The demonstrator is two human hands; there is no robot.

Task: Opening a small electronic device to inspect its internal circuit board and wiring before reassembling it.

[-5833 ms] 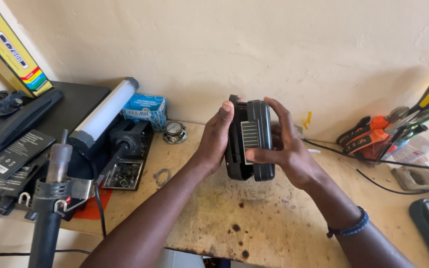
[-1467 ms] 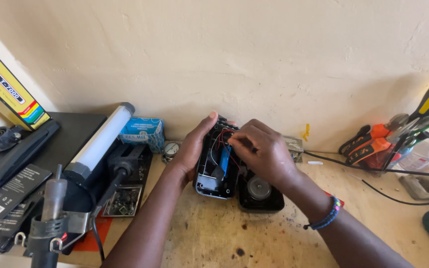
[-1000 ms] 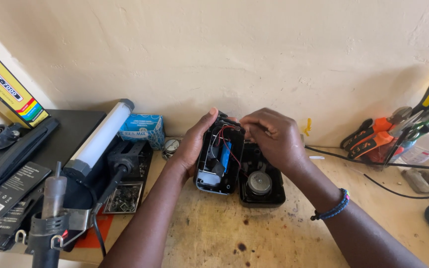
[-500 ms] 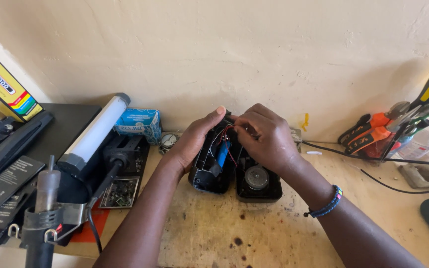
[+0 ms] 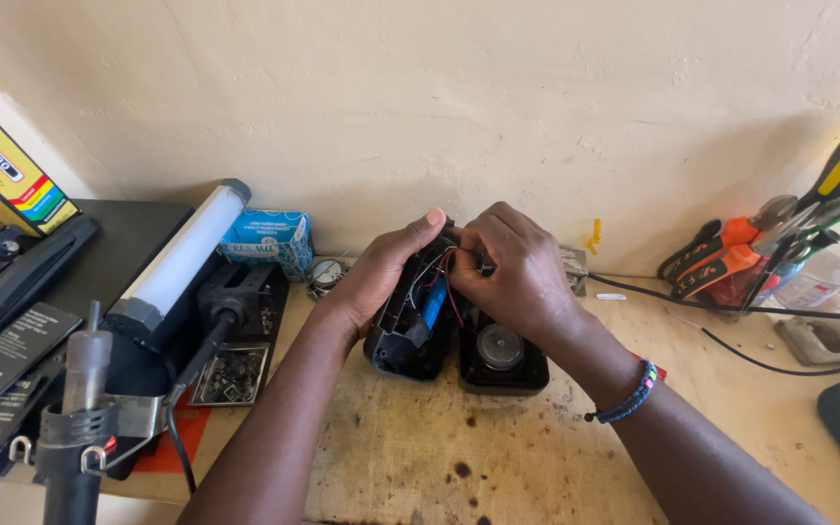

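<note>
Head view: your left hand (image 5: 373, 282) cups the opened black speaker casing (image 5: 410, 335) on the desk (image 5: 498, 467), grip wrapped round its side; right hand (image 5: 522, 277) pinches its thin wires (image 5: 449, 292). Light, rigid shell, fragile leads: hold the casing edges.

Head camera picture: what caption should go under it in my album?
Two hands, left and right, work on the wires inside an opened black speaker on a stained wooden bench.
</note>
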